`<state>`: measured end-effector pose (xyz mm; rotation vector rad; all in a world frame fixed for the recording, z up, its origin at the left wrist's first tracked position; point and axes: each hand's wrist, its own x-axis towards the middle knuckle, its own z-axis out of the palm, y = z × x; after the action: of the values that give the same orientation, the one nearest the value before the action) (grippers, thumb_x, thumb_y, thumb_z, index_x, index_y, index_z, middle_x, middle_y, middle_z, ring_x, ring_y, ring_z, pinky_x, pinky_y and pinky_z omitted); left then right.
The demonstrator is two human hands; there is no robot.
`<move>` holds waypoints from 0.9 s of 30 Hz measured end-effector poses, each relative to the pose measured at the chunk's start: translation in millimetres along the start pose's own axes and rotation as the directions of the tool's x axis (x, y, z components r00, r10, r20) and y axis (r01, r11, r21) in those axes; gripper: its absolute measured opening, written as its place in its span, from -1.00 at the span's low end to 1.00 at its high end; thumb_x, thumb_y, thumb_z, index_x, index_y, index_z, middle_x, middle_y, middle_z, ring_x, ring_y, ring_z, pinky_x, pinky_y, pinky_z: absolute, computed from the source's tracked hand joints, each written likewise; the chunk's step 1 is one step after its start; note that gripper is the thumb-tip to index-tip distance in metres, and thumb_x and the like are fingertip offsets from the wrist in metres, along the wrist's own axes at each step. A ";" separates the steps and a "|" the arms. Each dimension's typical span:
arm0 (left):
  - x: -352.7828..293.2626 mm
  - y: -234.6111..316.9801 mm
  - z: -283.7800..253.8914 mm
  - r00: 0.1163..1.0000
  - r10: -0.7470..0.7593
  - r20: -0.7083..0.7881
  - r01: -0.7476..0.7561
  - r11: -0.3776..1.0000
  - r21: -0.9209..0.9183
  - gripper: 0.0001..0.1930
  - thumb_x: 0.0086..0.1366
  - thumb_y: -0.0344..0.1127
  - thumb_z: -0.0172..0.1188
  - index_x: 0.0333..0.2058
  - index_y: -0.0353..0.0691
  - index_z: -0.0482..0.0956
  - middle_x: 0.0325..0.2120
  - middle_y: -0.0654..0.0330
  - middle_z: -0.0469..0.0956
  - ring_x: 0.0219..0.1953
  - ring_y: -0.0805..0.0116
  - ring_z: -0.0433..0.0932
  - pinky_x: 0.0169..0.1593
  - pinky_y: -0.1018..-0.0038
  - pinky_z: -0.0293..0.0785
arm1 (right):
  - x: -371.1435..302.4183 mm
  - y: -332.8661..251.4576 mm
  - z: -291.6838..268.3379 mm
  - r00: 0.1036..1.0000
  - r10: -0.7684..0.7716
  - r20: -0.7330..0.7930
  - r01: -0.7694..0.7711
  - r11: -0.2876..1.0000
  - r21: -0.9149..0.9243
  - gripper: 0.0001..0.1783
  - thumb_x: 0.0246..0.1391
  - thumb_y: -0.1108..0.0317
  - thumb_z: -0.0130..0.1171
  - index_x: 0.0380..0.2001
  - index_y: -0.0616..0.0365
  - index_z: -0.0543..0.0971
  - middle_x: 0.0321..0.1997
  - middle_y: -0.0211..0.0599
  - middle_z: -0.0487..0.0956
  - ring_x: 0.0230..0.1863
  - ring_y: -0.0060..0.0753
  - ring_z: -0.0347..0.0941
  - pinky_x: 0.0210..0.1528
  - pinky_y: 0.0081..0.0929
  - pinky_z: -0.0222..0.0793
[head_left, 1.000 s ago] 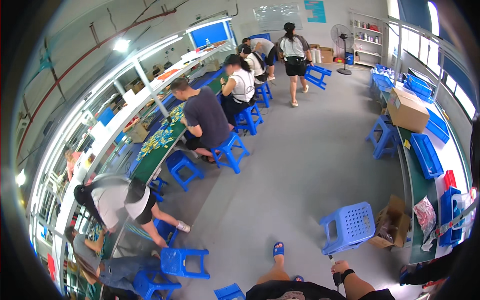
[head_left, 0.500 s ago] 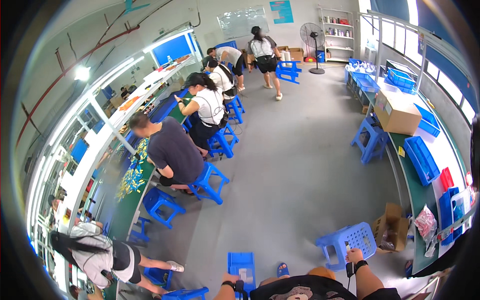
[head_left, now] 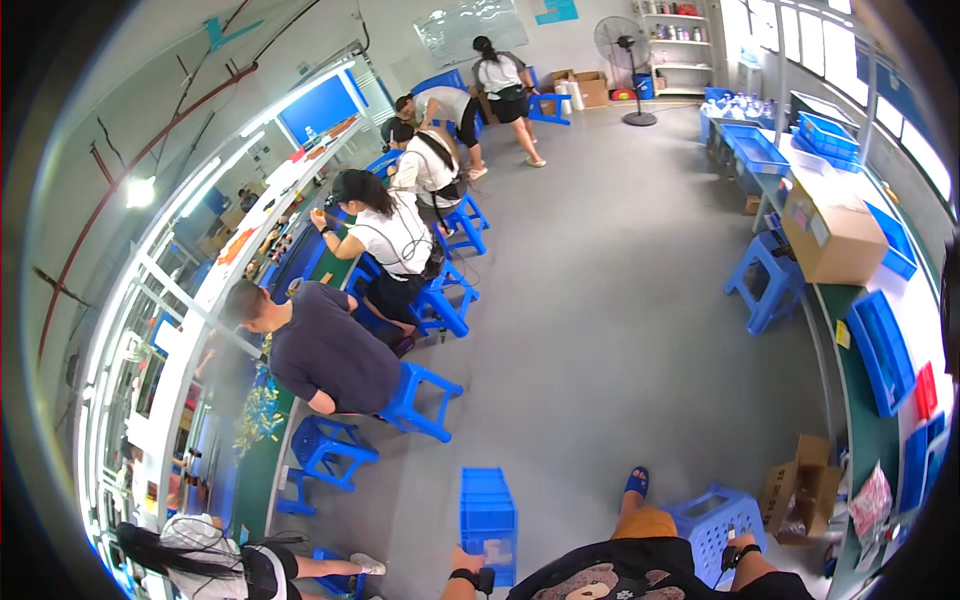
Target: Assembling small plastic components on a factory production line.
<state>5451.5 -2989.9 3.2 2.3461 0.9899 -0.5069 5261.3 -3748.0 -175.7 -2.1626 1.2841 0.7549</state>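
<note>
My left hand (head_left: 466,562) is closed on the left side of a long blue plastic bin (head_left: 487,488), which hangs in front of me on the left. A small pale item (head_left: 494,551) lies in the bin's near end. My right hand (head_left: 742,549) is closed above the right side of a blue stool (head_left: 700,525) with a perforated seat. Something small and pale shows at its fingers, too small to name. I cannot tell whether this hand also touches the stool. Dark bands with small devices sit on both wrists.
An open cardboard carton (head_left: 812,500) stands right of the stool. Along the right runs a bench (head_left: 868,440) with blue bins and a large box (head_left: 832,225). On the left, several people sit on blue stools at a workbench (head_left: 262,468). A standing fan (head_left: 628,60) is at the back.
My view has shifted, and the perforated stool appears lower and farther right. My right hand also appears lower. My left hand keeps its hold on the bin. At the back, a person with a stool has moved.
</note>
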 end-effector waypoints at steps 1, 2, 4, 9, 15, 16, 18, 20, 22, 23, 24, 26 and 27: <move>13.9 4.6 8.8 0.999 -0.014 0.035 0.010 0.993 0.120 -0.22 -0.16 -0.09 0.57 0.04 -0.36 0.53 -0.14 -0.13 0.70 -0.03 -0.08 0.70 0.08 0.18 0.62 | 19.7 -31.1 -21.0 0.994 -0.018 0.110 -0.005 0.979 0.205 -0.57 -0.03 0.15 0.42 -0.33 0.40 0.69 -0.29 0.03 0.73 -0.14 -0.03 0.71 -0.06 -0.15 0.58; 23.6 7.6 21.2 0.997 -0.044 0.070 0.028 0.978 0.207 -0.17 -0.18 -0.03 0.58 0.07 -0.38 0.54 -0.12 -0.14 0.70 -0.02 -0.07 0.71 0.09 0.19 0.63 | 49.4 -75.2 -48.7 0.977 -0.071 0.200 -0.010 0.925 0.380 -0.65 0.07 0.25 0.41 -0.35 0.43 0.68 -0.35 -0.04 0.73 -0.24 -0.08 0.73 -0.14 -0.17 0.61; 27.2 22.4 41.5 0.995 -0.086 0.040 0.075 0.972 0.223 -0.17 -0.22 0.03 0.57 0.04 -0.37 0.61 -0.11 -0.15 0.71 -0.03 -0.07 0.72 0.07 0.17 0.65 | 126.6 -149.4 -84.7 0.878 -0.479 0.014 0.479 0.877 -0.029 -0.87 0.13 0.51 0.18 -0.39 0.37 0.65 -0.48 0.06 0.66 -0.48 0.03 0.67 -0.42 -0.01 0.58; 42.3 93.5 53.5 0.877 -0.365 0.313 0.320 0.929 0.185 -0.31 -0.17 -0.05 0.55 -0.10 -0.45 0.69 -0.14 -0.11 0.73 -0.04 0.01 0.73 0.05 0.19 0.64 | 188.1 -383.4 -196.1 0.945 -0.324 0.043 0.211 0.704 0.679 -0.92 0.28 0.45 0.14 -0.29 0.22 0.48 -0.56 -0.21 0.52 -0.62 -0.31 0.51 -0.66 -0.31 0.40; 109.5 170.8 75.6 0.870 -0.396 0.293 0.384 0.918 0.098 -0.31 -0.18 -0.03 0.56 -0.12 -0.46 0.70 -0.17 -0.11 0.74 -0.08 0.01 0.74 0.01 0.20 0.65 | 185.9 -610.6 -222.7 0.897 -0.425 0.119 0.282 0.759 0.587 -0.88 0.29 0.38 0.14 -0.30 0.18 0.49 -0.50 -0.25 0.57 -0.55 -0.38 0.57 -0.56 -0.35 0.54; 124.1 180.2 74.9 0.870 -0.401 0.288 0.394 0.915 0.086 -0.31 -0.18 -0.03 0.56 -0.12 -0.46 0.70 -0.17 -0.11 0.74 -0.08 0.01 0.74 0.01 0.20 0.65 | 181.9 -639.7 -215.7 0.884 -0.440 0.158 0.280 0.769 0.574 -0.88 0.30 0.38 0.13 -0.31 0.18 0.49 -0.51 -0.25 0.57 -0.56 -0.38 0.56 -0.56 -0.35 0.54; 164.3 206.5 74.3 0.873 -0.396 0.285 0.395 0.916 0.063 -0.31 -0.18 -0.03 0.56 -0.13 -0.46 0.70 -0.18 -0.10 0.74 -0.10 0.01 0.74 0.00 0.21 0.66 | 181.8 -680.1 -195.6 0.860 -0.468 0.206 0.310 0.798 0.517 -0.88 0.27 0.40 0.11 -0.27 0.26 0.51 -0.51 -0.22 0.57 -0.58 -0.34 0.55 -0.58 -0.32 0.52; 219.3 241.5 65.4 0.884 -0.374 0.281 0.377 0.925 0.046 -0.31 -0.18 -0.02 0.57 -0.13 -0.46 0.70 -0.19 -0.10 0.74 -0.11 0.02 0.74 -0.02 0.21 0.66 | 199.8 -704.5 -174.2 0.842 -0.446 0.303 0.249 0.820 0.515 -0.86 0.20 0.41 0.19 -0.37 0.30 0.58 -0.50 -0.22 0.62 -0.56 -0.35 0.55 -0.53 -0.33 0.49; 259.1 255.6 48.2 0.884 -0.384 0.268 0.390 0.920 0.031 -0.31 -0.18 -0.02 0.57 -0.14 -0.47 0.70 -0.20 -0.10 0.74 -0.12 0.02 0.74 -0.03 0.21 0.66 | 192.9 -733.7 -166.4 0.833 -0.425 0.355 0.312 0.890 0.333 -0.83 0.11 0.37 0.24 -0.47 0.26 0.64 -0.54 -0.27 0.64 -0.53 -0.42 0.58 -0.43 -0.36 0.51; 279.2 266.3 39.8 0.884 -0.384 0.266 0.393 0.919 0.021 -0.31 -0.18 -0.02 0.58 -0.14 -0.47 0.70 -0.21 -0.10 0.75 -0.13 0.02 0.75 -0.03 0.21 0.67 | 187.5 -748.7 -168.6 0.859 -0.384 0.339 0.299 0.913 0.278 -0.82 0.09 0.35 0.26 -0.43 0.27 0.67 -0.52 -0.26 0.66 -0.51 -0.41 0.61 -0.41 -0.35 0.52; 298.5 282.1 33.3 0.887 -0.367 0.281 0.375 0.926 0.027 -0.31 -0.18 -0.02 0.58 -0.14 -0.47 0.70 -0.21 -0.10 0.75 -0.13 0.02 0.75 -0.04 0.21 0.67 | 206.3 -744.6 -171.1 0.864 -0.378 0.333 0.323 0.923 0.208 -0.87 0.16 0.48 0.22 -0.46 0.31 0.60 -0.57 -0.22 0.61 -0.57 -0.31 0.60 -0.48 -0.28 0.53; 327.3 300.7 24.3 0.882 -0.374 0.286 0.384 0.923 0.025 -0.31 -0.18 -0.01 0.58 -0.15 -0.47 0.70 -0.22 -0.10 0.75 -0.15 0.02 0.75 -0.05 0.21 0.67 | 207.6 -772.7 -193.8 0.859 -0.372 0.352 0.376 0.925 0.060 -0.87 0.12 0.49 0.20 -0.48 0.33 0.61 -0.57 -0.20 0.61 -0.55 -0.28 0.61 -0.47 -0.24 0.54; 348.5 309.7 11.4 0.885 -0.379 0.270 0.390 0.921 0.013 -0.31 -0.18 -0.01 0.58 -0.15 -0.47 0.70 -0.22 -0.10 0.75 -0.15 0.02 0.75 -0.06 0.22 0.67 | 211.3 -799.8 -201.0 0.849 -0.388 0.358 0.394 0.917 0.061 -0.87 0.12 0.49 0.20 -0.48 0.33 0.61 -0.57 -0.20 0.61 -0.55 -0.28 0.61 -0.47 -0.24 0.54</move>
<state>5909.3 -2990.6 -86.3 1.9750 1.3236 -0.9204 6101.6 -3673.5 -61.9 -2.0718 0.6209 0.9331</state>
